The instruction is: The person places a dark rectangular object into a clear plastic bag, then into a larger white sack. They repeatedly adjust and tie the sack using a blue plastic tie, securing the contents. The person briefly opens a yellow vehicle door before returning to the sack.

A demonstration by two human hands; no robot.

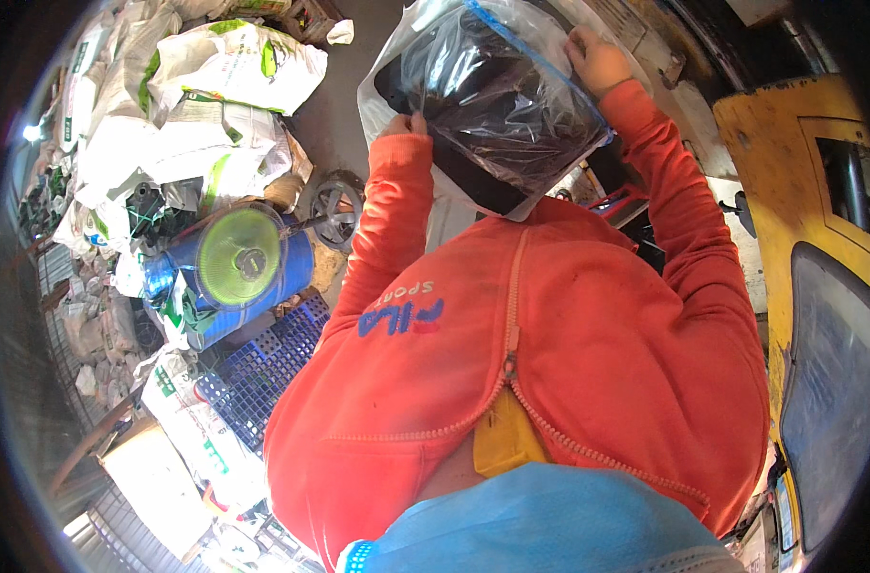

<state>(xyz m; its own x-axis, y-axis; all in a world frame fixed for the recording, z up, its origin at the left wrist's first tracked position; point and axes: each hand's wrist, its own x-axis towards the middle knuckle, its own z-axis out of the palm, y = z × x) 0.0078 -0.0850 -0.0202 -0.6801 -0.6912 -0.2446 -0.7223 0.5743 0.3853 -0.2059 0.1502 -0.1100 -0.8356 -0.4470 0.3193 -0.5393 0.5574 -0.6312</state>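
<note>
A large clear plastic bag (454, 57) spreads between my hands at the top of the view, with a blue strip along one edge. Inside or beneath it lie black, flat-looking pieces whose kind I cannot make out. My left hand (403, 125) is closed on the bag's near left side, fingertips pinching the film. Farther up on the right, my right hand (599, 62) grips the bag beside the blue strip, its fingers bent. Both forearms are in orange-red sleeves.
White sacks (234, 67) are heaped at the left. Nearer stand a green-bladed fan (239, 253), a blue drum (296, 267) and a blue plastic crate (272, 363). A yellow machine panel (774, 143) rises close on my right. A grey wheel (336, 210) sits by my left arm.
</note>
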